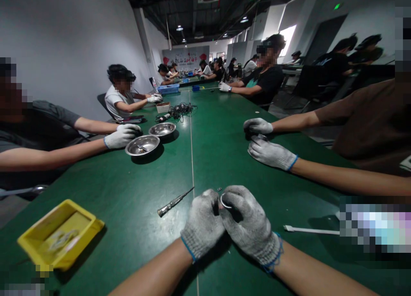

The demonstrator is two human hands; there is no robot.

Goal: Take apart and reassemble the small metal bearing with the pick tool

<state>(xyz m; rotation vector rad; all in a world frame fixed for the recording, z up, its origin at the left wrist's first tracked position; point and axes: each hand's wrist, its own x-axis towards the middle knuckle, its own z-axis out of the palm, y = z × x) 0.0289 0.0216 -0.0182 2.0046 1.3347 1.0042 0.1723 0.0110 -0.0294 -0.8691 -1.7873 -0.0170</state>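
In white knit gloves with blue cuffs, my two hands meet over the green table. My left hand (204, 223) is closed, its fingertips pressed against those of the other hand; what they pinch is hidden. My right hand (250, 223) is also closed, with a thin, pale curved piece (224, 205) showing between thumb and forefinger. Only its shiny edge is visible, so its kind is unclear. Just beyond my fingertips lies a tiny metal part (219, 188) with two holes. A screwdriver (170, 207) with a slim shaft rests left of my left hand, its tip pointing away.
At left sits a yellow bin (93, 227) with small pale parts inside. Two steel bowls (156, 148) stand farther off, near a co-worker's gloved hands (122, 137). Another co-worker's gloved hands (269, 152) are at right. A white cable (311, 230) and black cords (181, 111) lie on the table.
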